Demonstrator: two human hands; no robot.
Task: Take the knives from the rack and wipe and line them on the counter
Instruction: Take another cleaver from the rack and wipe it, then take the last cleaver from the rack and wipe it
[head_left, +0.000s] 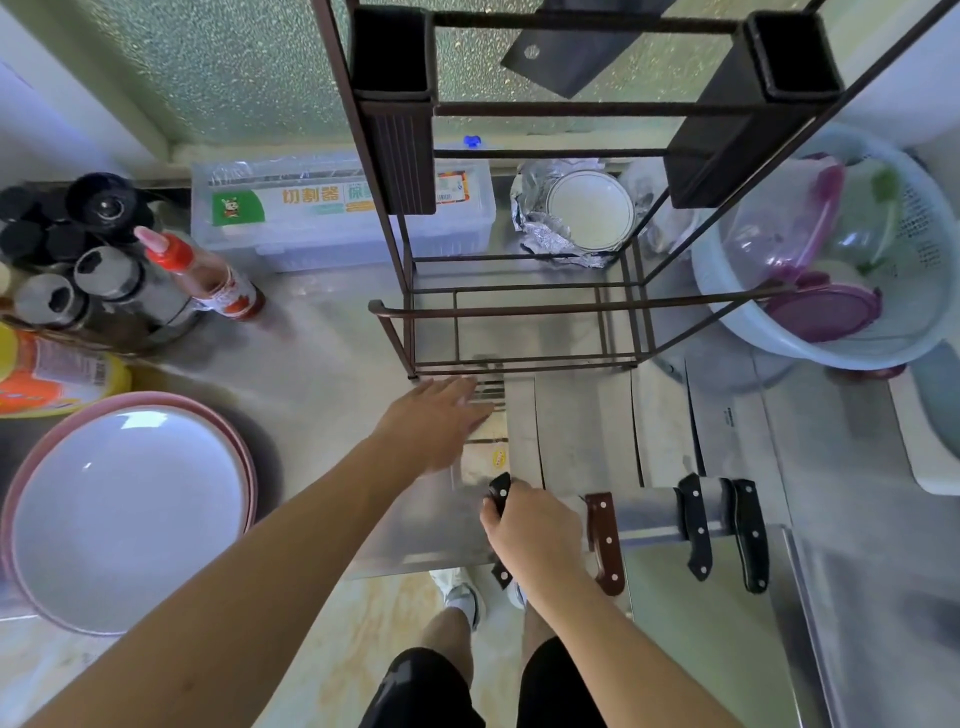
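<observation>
We close our right hand (530, 525) around the black riveted handle of a wide steel cleaver (480, 457), whose flat blade lies on the steel counter (332, 332) ahead of the grip, pointing to the brown wire rack (519, 312). Our left hand (441, 421) rests open and flat on this blade, holding nothing. We judge the cleaver heavy, stiff and slippery, with a sharp edge, so the handle is the safe place to hold. To the right of the grip three other knives lie in a row: a brown-handled cleaver (605, 540) and two black-handled knives (724, 525).
</observation>
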